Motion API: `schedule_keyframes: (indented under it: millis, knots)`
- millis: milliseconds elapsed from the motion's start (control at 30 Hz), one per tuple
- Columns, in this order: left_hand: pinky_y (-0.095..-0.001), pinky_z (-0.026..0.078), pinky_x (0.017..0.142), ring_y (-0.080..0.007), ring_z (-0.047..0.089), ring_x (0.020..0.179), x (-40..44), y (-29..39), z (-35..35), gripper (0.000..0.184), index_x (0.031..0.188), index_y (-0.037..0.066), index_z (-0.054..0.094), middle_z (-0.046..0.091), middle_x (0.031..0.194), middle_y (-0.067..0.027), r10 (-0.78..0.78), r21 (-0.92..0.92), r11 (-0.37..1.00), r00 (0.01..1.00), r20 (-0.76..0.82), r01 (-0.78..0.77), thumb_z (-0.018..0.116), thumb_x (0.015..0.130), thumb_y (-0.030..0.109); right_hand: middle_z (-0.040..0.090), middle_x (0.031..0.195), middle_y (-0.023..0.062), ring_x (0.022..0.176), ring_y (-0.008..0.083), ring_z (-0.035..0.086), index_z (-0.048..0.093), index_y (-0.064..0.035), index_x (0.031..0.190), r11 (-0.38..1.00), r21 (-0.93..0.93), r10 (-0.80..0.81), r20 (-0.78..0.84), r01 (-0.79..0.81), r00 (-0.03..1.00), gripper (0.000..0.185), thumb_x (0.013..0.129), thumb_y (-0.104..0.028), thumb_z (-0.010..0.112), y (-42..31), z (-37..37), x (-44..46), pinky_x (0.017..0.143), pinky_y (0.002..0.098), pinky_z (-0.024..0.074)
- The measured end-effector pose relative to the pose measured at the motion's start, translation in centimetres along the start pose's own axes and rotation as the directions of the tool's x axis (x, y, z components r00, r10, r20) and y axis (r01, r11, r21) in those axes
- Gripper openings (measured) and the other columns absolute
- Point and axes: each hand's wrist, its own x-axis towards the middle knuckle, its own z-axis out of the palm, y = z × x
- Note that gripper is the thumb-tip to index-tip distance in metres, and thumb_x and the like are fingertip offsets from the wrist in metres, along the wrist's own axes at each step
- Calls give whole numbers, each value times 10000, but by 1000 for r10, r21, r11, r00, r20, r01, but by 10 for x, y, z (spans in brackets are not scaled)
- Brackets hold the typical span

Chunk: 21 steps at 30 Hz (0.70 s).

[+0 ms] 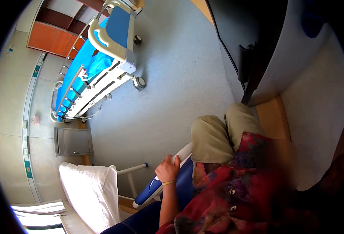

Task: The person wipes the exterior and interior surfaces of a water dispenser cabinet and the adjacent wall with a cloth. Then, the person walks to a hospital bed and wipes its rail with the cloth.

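Note:
My left hand [168, 170], with a yellowish band at its wrist, rests on the white and blue armrest [185, 151] of a chair. Its fingers are curled over the armrest, and the thumb side faces my lap. I am seated, my khaki trouser legs [211, 136] bent at the knees and a red floral shirt [226, 195] over my torso. The right hand cannot be made out; that side is dark and blurred.
A hospital bed [117, 31] with blue bedding, side rails and wheels stands across the grey floor [172, 78]. A white pillow [90, 191] lies at lower left, near a grey cabinet door [73, 141]. A dark panel [254, 27] rises on the right.

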Motion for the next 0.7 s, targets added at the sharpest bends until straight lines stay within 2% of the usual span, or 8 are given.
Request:
schedule_keyframes:
  millis: [367,433,467,500,567,600,667,700]
  knots:
    - [-394,493,490,-306,613,542,0,1,-3,287,806,135,628,624,631,-112,4,-28,1000,999,-41,-5,608,763,418,659,869,142,768,248,627,643,-7,911,940,-79,334,13,-332,942,307,773,-281,641,78,-48,59,712,354,499]
    - [-390,493,489,-302,612,538,1,1,-3,289,805,131,628,621,625,-110,11,-17,1000,998,-54,-12,612,760,416,657,831,139,752,219,617,640,13,893,933,-306,215,50,-190,975,260,769,-215,627,101,-47,63,723,330,497]
    - [-390,493,489,-302,612,538,1,1,-3,289,805,131,628,621,625,-110,7,-24,1000,999,-54,-8,612,760,416,634,934,178,833,234,607,618,30,973,867,228,469,-71,-443,880,279,815,-199,592,109,-42,53,763,346,493]
    - [-388,493,489,-301,612,537,0,1,-3,291,802,128,625,619,624,-110,3,-19,1000,999,-45,-4,613,760,416,634,934,178,833,234,607,618,30,973,870,228,463,-71,-437,884,279,815,-199,592,120,-31,45,763,346,493]
    - [-385,493,489,-299,611,536,1,1,-4,294,799,125,622,618,622,-110,-6,-12,1000,999,-35,6,613,760,416,512,1145,274,950,297,561,526,97,1100,826,519,524,-566,-218,636,347,912,-191,479,150,-1,28,806,409,483]
    - [-384,492,488,-299,610,536,1,1,-4,294,798,122,618,617,622,-110,1,-20,1000,999,-41,-2,615,760,414,512,1145,274,950,297,561,526,97,1100,825,522,525,-564,-217,637,347,912,-191,479,147,9,19,806,409,483]
    - [-383,491,488,-298,610,537,0,0,-5,295,796,120,613,616,622,-110,11,-26,1000,999,-45,-12,617,759,412,550,1078,274,872,310,571,527,104,1077,856,479,500,-663,-198,558,372,903,-225,501,139,31,-4,741,405,483]
    - [-383,490,487,-297,610,539,1,1,-5,294,797,118,609,616,624,-111,15,-31,999,999,-41,-16,618,759,410,557,1110,224,951,288,564,512,31,1151,896,62,405,-517,-439,754,452,837,-288,575,196,35,-57,805,385,459]
